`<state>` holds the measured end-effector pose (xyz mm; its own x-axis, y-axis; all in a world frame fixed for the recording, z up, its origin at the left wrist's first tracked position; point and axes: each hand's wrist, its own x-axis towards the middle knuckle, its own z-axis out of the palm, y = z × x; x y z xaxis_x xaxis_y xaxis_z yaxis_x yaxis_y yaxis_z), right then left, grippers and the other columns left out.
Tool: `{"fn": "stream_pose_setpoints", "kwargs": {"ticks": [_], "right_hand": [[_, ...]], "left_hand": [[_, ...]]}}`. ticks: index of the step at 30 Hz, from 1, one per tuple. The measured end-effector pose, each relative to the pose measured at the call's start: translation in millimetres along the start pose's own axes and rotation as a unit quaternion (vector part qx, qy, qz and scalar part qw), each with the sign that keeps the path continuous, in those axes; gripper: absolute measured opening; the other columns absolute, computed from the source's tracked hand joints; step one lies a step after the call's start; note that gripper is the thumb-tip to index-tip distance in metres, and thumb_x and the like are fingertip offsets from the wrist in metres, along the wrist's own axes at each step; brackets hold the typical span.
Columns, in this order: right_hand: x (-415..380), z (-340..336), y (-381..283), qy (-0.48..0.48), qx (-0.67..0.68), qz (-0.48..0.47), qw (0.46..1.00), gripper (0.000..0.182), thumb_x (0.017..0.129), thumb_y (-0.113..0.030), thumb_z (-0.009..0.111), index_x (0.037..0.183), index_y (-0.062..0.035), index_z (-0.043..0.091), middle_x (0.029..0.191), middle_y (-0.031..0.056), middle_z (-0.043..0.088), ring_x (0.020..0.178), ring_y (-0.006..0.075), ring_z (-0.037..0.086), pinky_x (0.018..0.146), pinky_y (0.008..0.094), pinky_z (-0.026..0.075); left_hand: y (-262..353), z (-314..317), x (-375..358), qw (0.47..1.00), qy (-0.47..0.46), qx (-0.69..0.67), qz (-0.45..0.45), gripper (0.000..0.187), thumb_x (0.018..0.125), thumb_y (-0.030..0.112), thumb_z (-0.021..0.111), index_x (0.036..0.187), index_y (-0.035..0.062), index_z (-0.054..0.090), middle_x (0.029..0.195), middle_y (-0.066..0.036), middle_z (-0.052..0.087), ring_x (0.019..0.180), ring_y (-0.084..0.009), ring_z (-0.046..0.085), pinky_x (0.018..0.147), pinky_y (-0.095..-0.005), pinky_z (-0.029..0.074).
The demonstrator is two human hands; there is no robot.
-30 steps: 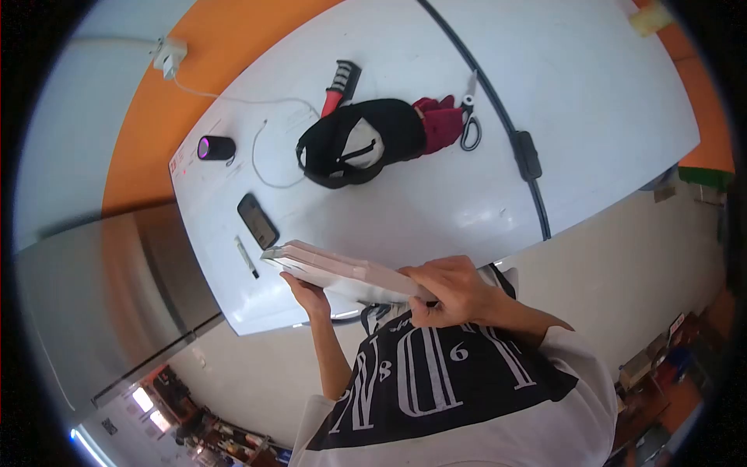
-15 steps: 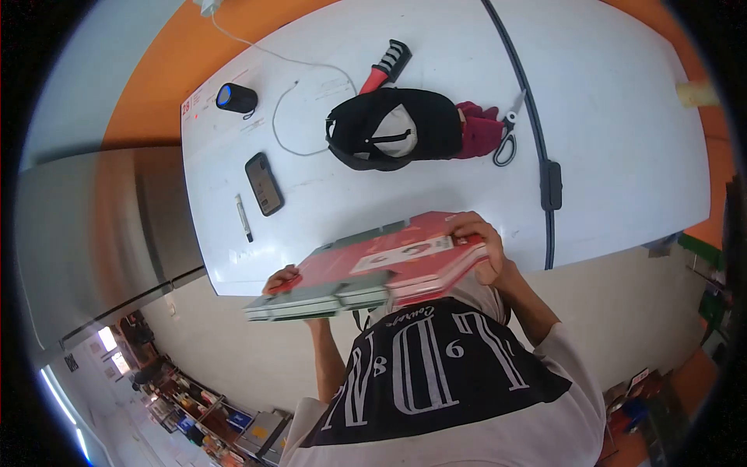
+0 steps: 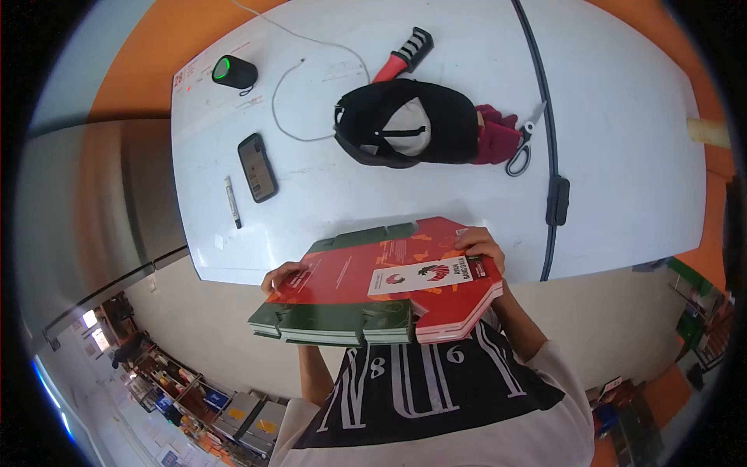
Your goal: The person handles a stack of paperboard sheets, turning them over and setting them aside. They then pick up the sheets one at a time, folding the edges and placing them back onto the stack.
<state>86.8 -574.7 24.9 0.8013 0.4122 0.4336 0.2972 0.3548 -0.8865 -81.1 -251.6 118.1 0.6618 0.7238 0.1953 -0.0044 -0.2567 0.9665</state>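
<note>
A stack of flat, unfolded cardboard food boxes, printed red and dark green with a white label, is held between my two hands at the near edge of the table. My left hand grips its left end, fingers curled over the top. At the right end, my right hand holds the stack with fingers on the upper face and the thumb hidden. Several layers with cut tabs and slots show along the near side.
On the white table lie a black cap, maroon cloth, scissors, a knife sharpener, a phone, a marker and a small speaker. A black cable crosses the right side.
The box stack has tipped, so more of its printed face and front layers show, and it sits slightly lower in view. Both hands still hold it. The speaker's light turned from blue to green.
</note>
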Motion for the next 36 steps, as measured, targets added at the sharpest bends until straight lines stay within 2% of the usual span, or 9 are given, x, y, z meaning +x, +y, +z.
{"fn": "stream_pose_setpoints", "kwargs": {"ticks": [3,5,7,10,13,19,32,34,36], "right_hand": [[10,2,-4,0.023,-0.048,0.037,0.998,0.038,0.095,-0.031,0.074,0.111,0.0015,0.061,0.111,0.0222,0.068,0.101,0.0326,0.065,0.090,0.0455,0.054],[24,6,-10,0.023,-0.019,0.052,0.998,0.030,0.100,-0.028,0.067,0.110,-0.0008,0.058,0.110,0.0195,0.067,0.104,0.0283,0.063,0.094,0.0421,0.052],[36,7,-19,0.054,-0.037,0.101,0.993,0.040,0.104,-0.031,0.055,0.117,0.0061,0.061,0.112,0.0228,0.068,0.102,0.0279,0.065,0.091,0.0401,0.052],[30,23,-12,0.170,-0.187,0.158,0.955,0.039,0.103,-0.022,0.044,0.122,0.0076,0.061,0.110,0.0188,0.068,0.102,0.0247,0.064,0.092,0.0362,0.050],[45,35,-31,0.177,-0.104,0.183,0.962,0.041,0.097,-0.012,0.038,0.124,0.0077,0.061,0.106,0.0142,0.067,0.097,0.0216,0.060,0.090,0.0334,0.048],[32,38,-25,0.145,-0.169,0.334,0.916,0.042,0.093,-0.015,0.040,0.122,0.0089,0.060,0.101,0.0120,0.064,0.088,0.0201,0.053,0.084,0.0338,0.046],[0,44,8,0.116,-0.214,0.435,0.867,0.052,0.096,-0.020,0.043,0.134,0.0121,0.059,0.109,0.0145,0.069,0.097,0.0229,0.061,0.094,0.0358,0.048],[0,49,5,0.130,-0.236,0.418,0.868,0.034,0.094,-0.020,0.046,0.105,0.0046,0.065,0.082,0.0027,0.057,0.075,0.0145,0.051,0.071,0.0294,0.044],[1,44,5,0.118,-0.245,0.446,0.853,0.039,0.096,-0.020,0.045,0.115,0.0076,0.065,0.090,0.0067,0.064,0.081,0.0160,0.056,0.077,0.0316,0.047]], "left_hand": [[-25,-21,7,0.994,-0.056,-0.093,0.008,0.043,0.100,0.035,0.069,0.121,0.0048,0.047,0.100,-0.017,0.065,0.096,-0.0279,0.066,0.090,-0.0405,0.056],[-9,-7,17,0.998,-0.025,0.035,0.038,0.041,0.093,0.029,0.078,0.102,0.0050,0.046,0.090,-0.013,0.064,0.088,-0.0248,0.066,0.090,-0.0393,0.055],[-15,-17,15,0.997,-0.010,0.079,-0.018,0.041,0.083,0.007,0.086,0.106,0.0018,0.053,0.094,-0.015,0.069,0.088,-0.0249,0.069,0.086,-0.0373,0.058],[-7,-19,5,0.994,-0.028,0.030,-0.105,0.052,0.074,-0.001,0.092,0.115,-0.0024,0.059,0.104,-0.014,0.073,0.090,-0.0231,0.073,0.084,-0.0361,0.061],[1,-10,11,0.984,-0.009,0.010,-0.177,0.060,0.069,-0.003,0.095,0.120,-0.0055,0.062,0.110,-0.015,0.075,0.091,-0.0218,0.074,0.082,-0.0354,0.062],[-18,1,30,0.972,-0.040,0.044,-0.228,0.066,0.076,0.017,0.095,0.126,-0.0076,0.059,0.108,-0.016,0.075,0.095,-0.0234,0.074,0.084,-0.0348,0.061],[-73,0,76,0.938,-0.135,0.206,-0.243,0.084,0.075,0.042,0.094,0.129,-0.0090,0.057,0.116,-0.028,0.072,0.104,-0.0412,0.073,0.091,-0.0453,0.059],[-77,-2,75,0.942,-0.140,0.209,-0.223,0.083,0.076,0.042,0.093,0.131,-0.0087,0.056,0.121,-0.029,0.069,0.110,-0.0421,0.071,0.094,-0.0466,0.058],[-81,-4,80,0.939,-0.162,0.240,-0.187,0.078,0.082,0.042,0.089,0.133,-0.0078,0.057,0.126,-0.030,0.063,0.115,-0.0448,0.066,0.099,-0.0492,0.054]]}}
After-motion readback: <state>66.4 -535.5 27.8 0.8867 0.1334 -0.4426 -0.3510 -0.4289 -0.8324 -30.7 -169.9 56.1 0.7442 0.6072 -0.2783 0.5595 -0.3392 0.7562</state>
